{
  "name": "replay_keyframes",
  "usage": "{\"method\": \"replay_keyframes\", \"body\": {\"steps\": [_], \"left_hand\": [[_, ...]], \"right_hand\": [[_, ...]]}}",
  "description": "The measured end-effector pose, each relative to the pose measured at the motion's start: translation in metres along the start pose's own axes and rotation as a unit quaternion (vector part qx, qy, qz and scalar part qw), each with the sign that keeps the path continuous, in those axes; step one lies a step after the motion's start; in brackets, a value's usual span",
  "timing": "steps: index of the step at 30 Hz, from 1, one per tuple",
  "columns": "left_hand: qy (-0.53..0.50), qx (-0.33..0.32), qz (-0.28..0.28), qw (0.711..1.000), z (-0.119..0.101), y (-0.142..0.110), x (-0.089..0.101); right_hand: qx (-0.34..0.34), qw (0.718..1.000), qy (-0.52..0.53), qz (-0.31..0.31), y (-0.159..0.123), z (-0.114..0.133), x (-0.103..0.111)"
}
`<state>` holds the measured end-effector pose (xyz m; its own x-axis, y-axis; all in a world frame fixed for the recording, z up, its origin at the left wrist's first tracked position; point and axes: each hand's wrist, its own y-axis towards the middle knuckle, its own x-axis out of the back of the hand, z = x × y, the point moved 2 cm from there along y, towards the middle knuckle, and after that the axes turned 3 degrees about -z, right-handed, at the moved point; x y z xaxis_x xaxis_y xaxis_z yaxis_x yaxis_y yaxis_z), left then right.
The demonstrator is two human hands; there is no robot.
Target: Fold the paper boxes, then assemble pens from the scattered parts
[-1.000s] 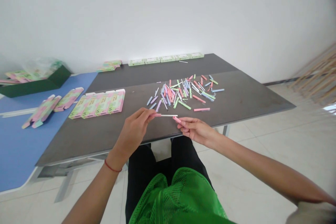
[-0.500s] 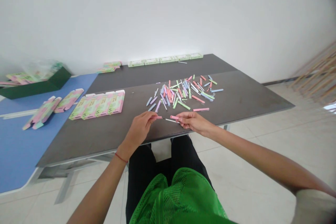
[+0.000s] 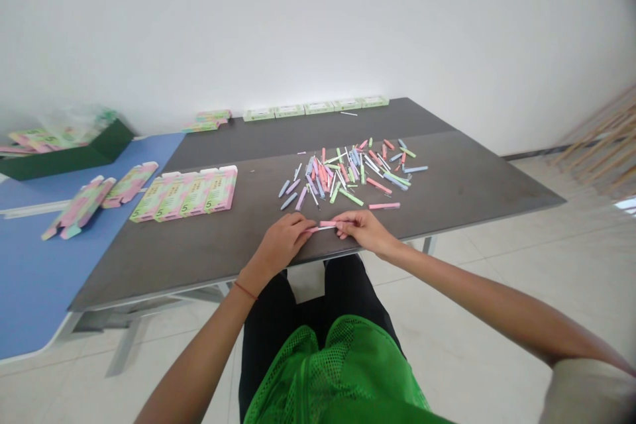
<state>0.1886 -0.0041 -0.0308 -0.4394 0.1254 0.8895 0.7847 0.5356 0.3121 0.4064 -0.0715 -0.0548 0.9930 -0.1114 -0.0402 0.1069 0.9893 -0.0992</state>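
Above the near edge of the dark table, my left hand (image 3: 288, 238) pinches a slim pink tube (image 3: 312, 230). A thin white stick (image 3: 326, 228) runs from this tube to the fingers of my right hand (image 3: 365, 230). Those fingers are also closed on a second short pink piece (image 3: 328, 223), which lies just above the stick. I cannot tell how far the stick sits inside the tube. Just beyond my hands spreads a loose pile of pink, green, blue and purple tubes (image 3: 318, 175) mixed with white sticks.
Several green-and-pink cartons (image 3: 191, 193) stand in a row at left. Flat pale-green boxes (image 3: 289, 110) line the wall. On the blue table (image 3: 30, 291) are pink cartons (image 3: 84, 204) and a dark green bin (image 3: 74, 159). Wooden slats (image 3: 601, 146) show at far right.
My left hand has moved right, nearer my right hand. The dark tip of the stick no longer shows, and less of the white stick is visible between the hands.
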Motion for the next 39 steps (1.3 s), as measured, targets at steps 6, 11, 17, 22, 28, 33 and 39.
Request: {"method": "replay_keyframes", "body": {"steps": [6, 11, 17, 22, 28, 33, 39], "left_hand": [[0.074, -0.008, -0.016, 0.997, -0.004, 0.01, -0.014], [-0.014, 0.032, -0.053, 0.998, -0.002, 0.009, -0.011], [-0.15, 0.047, -0.077, 0.985, 0.008, 0.001, -0.006], [-0.175, 0.038, -0.089, 0.98, 0.009, -0.002, 0.003], [-0.217, 0.029, -0.101, 0.97, -0.005, -0.017, 0.012], [-0.293, 0.014, -0.155, 0.944, -0.028, -0.037, 0.012], [-0.33, -0.018, -0.215, 0.919, -0.057, -0.045, 0.026]], "right_hand": [[-0.017, 0.997, 0.08, 0.01, -0.001, 0.003, 0.005], [-0.007, 0.981, 0.194, -0.025, -0.005, 0.007, 0.012], [-0.016, 0.979, 0.198, -0.047, -0.009, 0.019, 0.018], [-0.051, 0.981, 0.179, -0.047, -0.017, 0.027, 0.011], [-0.141, 0.958, 0.246, 0.035, -0.044, 0.055, -0.022], [-0.123, 0.955, 0.251, 0.102, -0.073, 0.082, -0.045], [-0.122, 0.96, 0.234, 0.094, -0.091, 0.092, -0.042]]}}
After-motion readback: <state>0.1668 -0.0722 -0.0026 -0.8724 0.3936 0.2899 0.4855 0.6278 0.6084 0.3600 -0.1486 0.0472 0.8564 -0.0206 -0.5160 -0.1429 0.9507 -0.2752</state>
